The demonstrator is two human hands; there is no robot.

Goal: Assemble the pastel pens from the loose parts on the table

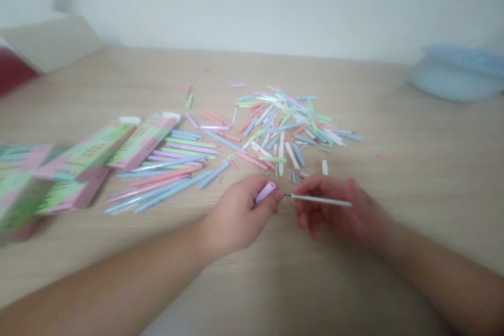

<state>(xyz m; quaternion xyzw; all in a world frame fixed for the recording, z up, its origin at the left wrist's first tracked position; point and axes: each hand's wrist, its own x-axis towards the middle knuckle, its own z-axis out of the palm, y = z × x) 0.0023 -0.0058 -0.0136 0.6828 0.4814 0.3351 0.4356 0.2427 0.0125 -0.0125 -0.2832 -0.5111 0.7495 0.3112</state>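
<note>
My left hand is closed around a short purple pen barrel, its hollow end pointing up and right. A thin white pen refill with a dark metal tip lies level between my hands, the tip right at my left thumb and fingertips. My right hand is just behind the refill, fingers loosely curled and apart, thumb raised near the refill's far end; whether its fingers touch the refill I cannot tell. Beyond my hands lies a loose pile of pastel and white pen parts.
Several long pastel pens lie in a bundle left of my hands. Green and pink printed boxes are stacked farther left. A pale blue pouch-like item rests at the back right, and an open carton flap stands at the back left, before the wall.
</note>
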